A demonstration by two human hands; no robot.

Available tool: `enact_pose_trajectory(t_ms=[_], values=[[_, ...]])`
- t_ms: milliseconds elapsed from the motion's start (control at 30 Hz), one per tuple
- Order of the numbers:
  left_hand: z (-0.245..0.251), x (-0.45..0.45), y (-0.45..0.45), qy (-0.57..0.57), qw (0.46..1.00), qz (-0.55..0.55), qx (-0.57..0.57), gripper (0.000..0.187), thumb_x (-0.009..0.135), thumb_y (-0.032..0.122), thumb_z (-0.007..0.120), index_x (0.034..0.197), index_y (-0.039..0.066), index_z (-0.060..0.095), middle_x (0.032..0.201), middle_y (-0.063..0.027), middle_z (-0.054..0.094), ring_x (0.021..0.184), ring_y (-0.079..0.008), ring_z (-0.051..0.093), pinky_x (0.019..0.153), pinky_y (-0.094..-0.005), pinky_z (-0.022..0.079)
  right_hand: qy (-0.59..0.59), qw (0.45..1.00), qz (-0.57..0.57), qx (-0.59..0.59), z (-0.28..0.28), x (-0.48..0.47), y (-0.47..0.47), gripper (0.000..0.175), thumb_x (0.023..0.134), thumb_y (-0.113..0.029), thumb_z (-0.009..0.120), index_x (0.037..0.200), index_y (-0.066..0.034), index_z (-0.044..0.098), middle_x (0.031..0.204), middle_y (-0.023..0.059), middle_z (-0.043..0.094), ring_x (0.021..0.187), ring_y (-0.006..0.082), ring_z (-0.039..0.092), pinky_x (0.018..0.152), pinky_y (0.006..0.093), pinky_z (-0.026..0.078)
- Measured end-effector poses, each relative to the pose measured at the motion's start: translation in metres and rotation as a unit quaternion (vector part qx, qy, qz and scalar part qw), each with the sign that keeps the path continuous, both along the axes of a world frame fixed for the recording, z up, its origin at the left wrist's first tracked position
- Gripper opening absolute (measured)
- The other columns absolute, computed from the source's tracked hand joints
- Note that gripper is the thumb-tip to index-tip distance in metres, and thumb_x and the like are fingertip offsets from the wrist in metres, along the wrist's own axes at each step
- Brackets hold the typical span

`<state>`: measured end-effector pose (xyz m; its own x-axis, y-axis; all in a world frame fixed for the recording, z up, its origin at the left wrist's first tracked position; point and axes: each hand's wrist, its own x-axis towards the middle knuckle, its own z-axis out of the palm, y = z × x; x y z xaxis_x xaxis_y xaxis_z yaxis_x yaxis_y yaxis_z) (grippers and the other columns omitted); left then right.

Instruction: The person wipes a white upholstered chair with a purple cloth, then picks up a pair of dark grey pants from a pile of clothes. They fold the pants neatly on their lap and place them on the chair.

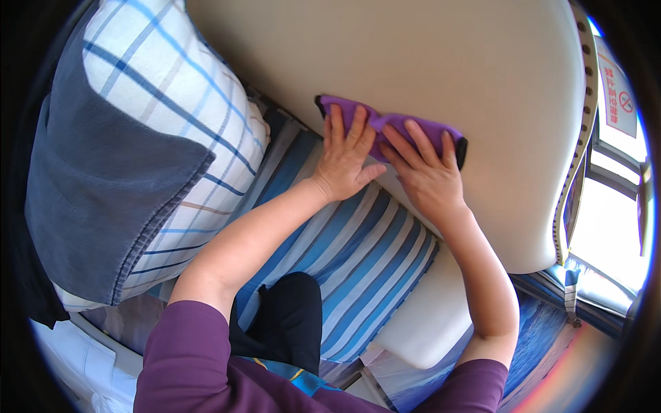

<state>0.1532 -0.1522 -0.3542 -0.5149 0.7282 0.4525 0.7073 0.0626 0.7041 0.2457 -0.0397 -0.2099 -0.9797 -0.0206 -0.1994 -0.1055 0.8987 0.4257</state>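
A folded purple cloth (379, 123) with black ends lies against the upright cream padded panel (490, 77), which looks like leather. My left hand (347, 152) presses the left half of the cloth, fingers spread and thumb pointing right. On its right half, the fingers of my right hand (431, 178) rest the same way. Between the two hands the cloth is bunched. Both palms face the panel, so the undersides of the fingers are hidden. Below them is a seat pad (361, 248) with blue, grey and white stripes.
A plaid cushion or bedding bundle (206, 124), partly under grey-blue fabric (119, 180), stands on the left. My bent knee (289, 310) is against the striped pad. Nailhead trim (587, 82) edges the panel. A bright window (609, 217) and a sign with writing (617, 93) are at right.
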Motion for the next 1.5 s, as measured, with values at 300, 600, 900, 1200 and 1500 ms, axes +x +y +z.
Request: enact_pose_trajectory(t_ms=[300, 600, 900, 1200, 1500], values=[[-0.002, 0.05, 0.031, -0.002, 0.999, -0.003, 0.042, 0.09, 0.086, 0.062, 0.04, 0.146, 0.011, -0.004, 0.148, -0.023, -0.017, 0.128, -0.0568, -0.021, 0.101, -0.0649, -0.008, 0.057, 0.995, 0.028, 0.078, -0.005, 0.04, 0.018, 0.054, 0.079, -0.02, 0.055, 0.131, -0.028, 0.049, 0.146, -0.0098, 0.029, 0.139, 0.0125, 0.015, 0.112, 0.045, -0.002], [0.021, 0.089, 0.038, 0.102, 0.991, -0.087, 0.013, 0.092, 0.076, 0.058, 0.059, 0.147, 0.02, 0.015, 0.153, -0.0096, -0.002, 0.135, -0.0468, -0.012, 0.099, -0.0701, -0.002, 0.109, 0.991, -0.013, 0.071, -0.011, 0.121, 0.039, 0.05, 0.075, -0.019, 0.056, 0.123, -0.031, 0.055, 0.142, -0.0116, 0.036, 0.139, 0.0137, 0.018, 0.11, 0.0504, -0.004], [0.08, 0.055, 0.061, 0.261, 0.962, -0.07, -0.029, 0.08, 0.078, 0.066, 0.05, 0.143, 0.026, 0.03, 0.154, 0.0033, 0.01, 0.139, -0.0358, -0.011, 0.1, -0.0657, -0.011, 0.262, 0.955, -0.133, 0.041, -0.021, 0.118, 0.037, 0.046, 0.076, -0.036, 0.063, 0.121, -0.0373, 0.056, 0.143, -0.0027, 0.034, 0.139, 0.0354, 0.011, 0.104, 0.0608, -0.011], [0.108, 0.035, 0.056, 0.315, 0.942, -0.103, -0.062, 0.079, 0.077, 0.068, 0.049, 0.143, 0.029, 0.03, 0.153, 0.005, 0.013, 0.14, -0.0347, -0.006, 0.102, -0.0633, -0.012, 0.243, 0.963, -0.12, 0.013, 0.0, 0.125, 0.043, 0.053, 0.074, -0.041, 0.066, 0.125, -0.0386, 0.053, 0.144, -0.0024, 0.033, 0.14, 0.0355, 0.009, 0.105, 0.0614, -0.01], [0.144, 0.029, 0.063, 0.358, 0.921, -0.123, -0.098, 0.077, 0.082, 0.072, 0.026, 0.144, 0.027, 0.026, 0.153, 0.004, 0.014, 0.14, -0.0336, -0.005, 0.101, -0.0608, -0.019, 0.285, 0.944, -0.166, -0.02, 0.011, 0.111, 0.025, 0.052, 0.074, -0.047, 0.065, 0.124, -0.0363, 0.054, 0.146, 0.0032, 0.03, 0.139, 0.0407, 0.004, 0.103, 0.0642, -0.01]])
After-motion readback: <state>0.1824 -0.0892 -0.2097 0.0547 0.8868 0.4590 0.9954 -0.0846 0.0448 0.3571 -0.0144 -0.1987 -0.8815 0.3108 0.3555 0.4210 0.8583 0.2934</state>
